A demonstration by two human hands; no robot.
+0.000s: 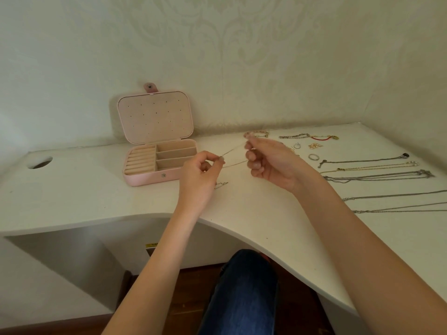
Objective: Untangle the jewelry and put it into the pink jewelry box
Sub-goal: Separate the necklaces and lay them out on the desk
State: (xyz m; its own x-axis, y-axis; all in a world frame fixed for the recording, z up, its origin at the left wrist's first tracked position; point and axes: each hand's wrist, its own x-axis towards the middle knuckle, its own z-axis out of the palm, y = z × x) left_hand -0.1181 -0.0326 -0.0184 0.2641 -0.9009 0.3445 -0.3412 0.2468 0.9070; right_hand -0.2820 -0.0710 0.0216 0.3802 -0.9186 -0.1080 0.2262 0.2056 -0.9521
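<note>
White desk; left hand, right hand pinching thin chain, strand faint, ends unclear.

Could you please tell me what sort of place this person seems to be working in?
Probably a room at home, at a corner desk. The damask-patterned wallpaper, the white desk with a cable hole, and the wooden floor underneath all suggest a home rather than a workshop or shop.

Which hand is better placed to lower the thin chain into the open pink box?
Probably the left hand: it pinches the thin chain right beside the pink jewelry box, whose compartments lie open. The right hand holds the other end farther from the box, nearer the laid-out necklaces.
</note>
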